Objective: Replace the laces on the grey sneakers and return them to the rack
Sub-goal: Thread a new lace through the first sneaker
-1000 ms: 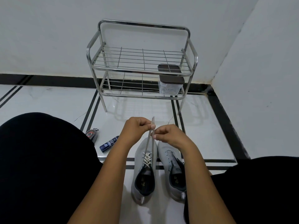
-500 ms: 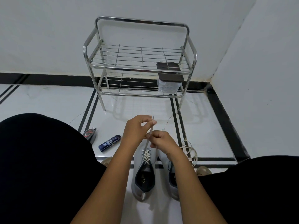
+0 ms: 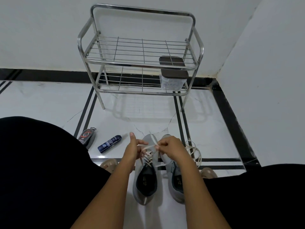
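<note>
Two grey sneakers stand side by side on the white floor between my knees, toes pointing away. The left sneaker (image 3: 145,182) has a cream lace (image 3: 148,153) threaded through its eyelets. My left hand (image 3: 133,148) pinches one end of that lace, thumb raised. My right hand (image 3: 171,148) pinches the other end, just above the shoe's toe. The right sneaker (image 3: 175,180) shows no lace in its eyelets, and my right hand covers its front. A loose cream lace (image 3: 194,152) lies coiled on the floor to the right. The steel rack (image 3: 140,63) stands ahead against the wall.
A clear box with a dark lid (image 3: 173,78) sits on the rack's lower shelf at right. A dark blue tube (image 3: 109,143) and a shoe polish sponge (image 3: 86,135) lie on the floor at left. Walls meet in a corner at right. My bare toes (image 3: 109,164) show beside the shoes.
Both hands have come down from chest height to just above the left sneaker's toe. The lace ends, held upright before, now cross between my fingers. The view has tilted, showing the loose lace.
</note>
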`<state>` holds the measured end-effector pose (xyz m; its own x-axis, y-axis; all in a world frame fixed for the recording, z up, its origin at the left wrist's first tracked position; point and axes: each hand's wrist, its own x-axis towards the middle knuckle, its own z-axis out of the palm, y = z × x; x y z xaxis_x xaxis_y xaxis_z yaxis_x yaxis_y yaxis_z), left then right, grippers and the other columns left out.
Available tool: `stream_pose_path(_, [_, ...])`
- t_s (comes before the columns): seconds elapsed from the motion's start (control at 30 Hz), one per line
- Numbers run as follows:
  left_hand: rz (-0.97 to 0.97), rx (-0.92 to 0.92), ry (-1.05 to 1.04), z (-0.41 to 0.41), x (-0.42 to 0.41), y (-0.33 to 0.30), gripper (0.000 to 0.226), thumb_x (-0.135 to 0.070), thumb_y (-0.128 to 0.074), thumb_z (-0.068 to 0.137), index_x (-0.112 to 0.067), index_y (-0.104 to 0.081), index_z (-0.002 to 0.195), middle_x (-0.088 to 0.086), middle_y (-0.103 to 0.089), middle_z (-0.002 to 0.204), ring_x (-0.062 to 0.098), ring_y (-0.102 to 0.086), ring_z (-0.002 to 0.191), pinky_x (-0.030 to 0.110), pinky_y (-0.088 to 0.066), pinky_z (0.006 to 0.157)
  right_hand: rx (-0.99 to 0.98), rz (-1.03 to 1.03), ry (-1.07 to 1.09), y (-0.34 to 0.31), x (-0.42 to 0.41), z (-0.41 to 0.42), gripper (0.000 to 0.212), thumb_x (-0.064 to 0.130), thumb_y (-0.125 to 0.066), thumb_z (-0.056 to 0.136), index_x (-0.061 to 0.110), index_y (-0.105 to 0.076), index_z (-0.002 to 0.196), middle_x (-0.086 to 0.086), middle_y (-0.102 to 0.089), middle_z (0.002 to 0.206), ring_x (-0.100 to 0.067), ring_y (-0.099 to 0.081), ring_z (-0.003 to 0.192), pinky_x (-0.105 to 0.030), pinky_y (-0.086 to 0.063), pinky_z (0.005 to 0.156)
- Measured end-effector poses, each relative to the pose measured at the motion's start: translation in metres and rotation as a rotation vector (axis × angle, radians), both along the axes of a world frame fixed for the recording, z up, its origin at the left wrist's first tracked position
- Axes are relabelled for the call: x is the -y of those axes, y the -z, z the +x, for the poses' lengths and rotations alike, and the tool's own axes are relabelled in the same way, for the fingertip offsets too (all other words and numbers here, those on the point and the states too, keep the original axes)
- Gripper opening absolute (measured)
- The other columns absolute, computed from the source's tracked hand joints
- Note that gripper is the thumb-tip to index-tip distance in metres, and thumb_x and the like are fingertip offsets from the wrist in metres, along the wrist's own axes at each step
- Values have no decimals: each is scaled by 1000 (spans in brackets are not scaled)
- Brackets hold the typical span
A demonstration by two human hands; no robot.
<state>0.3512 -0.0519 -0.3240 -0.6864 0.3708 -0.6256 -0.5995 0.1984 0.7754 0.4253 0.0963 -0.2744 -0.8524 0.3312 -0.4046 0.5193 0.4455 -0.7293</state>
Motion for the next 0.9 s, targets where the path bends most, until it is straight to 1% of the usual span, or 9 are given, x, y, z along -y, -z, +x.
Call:
stream_pose_path(0.13, [167, 227, 97, 8, -7, 5, 78, -67, -14, 95, -12, -68, 108, 15, -74, 83, 18, -68, 60, 28, -51, 62, -103, 85, 71, 23, 14, -5, 18, 20, -62, 92, 24, -76, 103, 8, -70, 86, -9, -65, 81, -26, -53, 76])
stream_pose_path(0.27, [186, 317, -237, 2, -9, 9, 70, -52, -17, 102, -3, -66, 108, 16, -70, 112, 21, -69, 89, 34, -49, 77, -195, -52, 232, 40, 18, -6, 15, 27, -66, 89, 25, -76, 100, 13, -60, 91, -8, -61, 88, -23, -46, 81])
stream_pose_path(0.37, [-140, 187, -719, -18, 17, 20, 58, -42, -19, 103, -1, -55, 125, 22, -51, 137, 28, -56, 101, 36, -48, 80, -153, -222, 708, 54, 8, 4, 18, 23, -65, 91, 18, -74, 106, 5, -67, 96, -13, -61, 88, -28, -48, 80])
stream_pose_path(0.43, [-379, 169, -967, -26, 37, 22, 57, -41, -22, 103, -4, -35, 145, 20, -35, 150, 32, -41, 132, 44, -34, 110, -57, -188, 1059, 65, -8, 26, 22, 14, -57, 93, 8, -73, 107, -5, -70, 94, -24, -62, 84, -35, -52, 74])
stream_pose_path(0.53, [-439, 151, -1019, -19, 31, 19, 60, -35, -34, 102, -11, -13, 154, 12, -11, 160, 29, -17, 146, 39, -11, 118, 184, -195, 1160, 81, -15, 49, 33, 12, -50, 96, -9, -58, 120, -29, -59, 121, -41, -59, 109, -38, -49, 72])
stream_pose_path(0.63, [-802, -189, -421, 8, 17, 36, 67, -22, -46, 98, -28, -9, 153, 11, 9, 161, 34, -12, 145, 43, -20, 115, 255, 185, 1010, 79, 14, 37, 44, 16, -62, 88, -1, -48, 126, -23, -49, 128, -43, -55, 111, -46, -50, 86])
stream_pose_path(0.73, [-1004, -547, 469, 22, 13, 53, 47, -17, -46, 95, -27, -40, 140, 12, -35, 151, 30, -37, 134, 43, -34, 109, 184, 477, 357, 77, 30, 23, 35, 14, -54, 87, 16, -56, 122, -9, -53, 121, -31, -55, 109, -37, -45, 86])
stream_pose_path(0.8, [-874, -520, 701, 32, 5, 56, 34, -19, -42, 96, -27, -52, 128, 7, -56, 132, 26, -51, 122, 39, -40, 101, 315, 313, 68, 84, 34, 21, 22, 17, -52, 86, 21, -66, 103, -6, -63, 108, -29, -59, 107, -32, -44, 84])
stream_pose_path(0.9, [-888, -508, 651, 31, 10, 55, 21, -21, -46, 93, -29, -61, 106, 1, -66, 115, 23, -57, 112, 33, -37, 91, 373, 184, -15, 90, 36, 26, 18, 28, -61, 88, 16, -71, 95, -9, -70, 100, -28, -63, 102, -31, -48, 84])
